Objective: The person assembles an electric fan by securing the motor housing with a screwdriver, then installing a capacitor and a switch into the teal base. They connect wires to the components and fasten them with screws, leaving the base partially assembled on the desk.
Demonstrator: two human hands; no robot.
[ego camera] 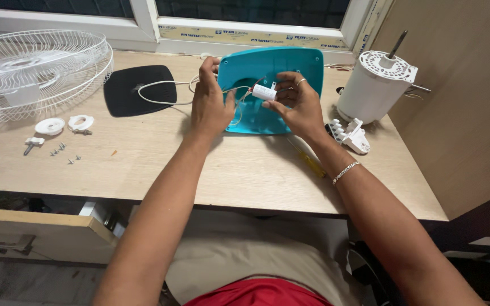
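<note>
Pale wood makes up the desk point(245, 170), set under a white-framed window along the top of the frame. At centre top, the right hand point(300, 107) pinches a small white cylindrical capacitor point(264, 92) between thumb and fingertips, closed on it, over the hollow of a teal plastic housing point(290, 65). The left hand point(210, 105) rests on the housing's left edge, fingers curled round thin white wires point(165, 90). Just right of the right wrist lies a white switch block point(351, 135), with a white motor point(374, 85) behind it. A yellow screwdriver point(312, 164) lies under the right forearm. Left of centre sits a black plate point(137, 89); at upper left, a white fan guard point(35, 71), with small white caps and screws point(63, 150) below it.
</note>
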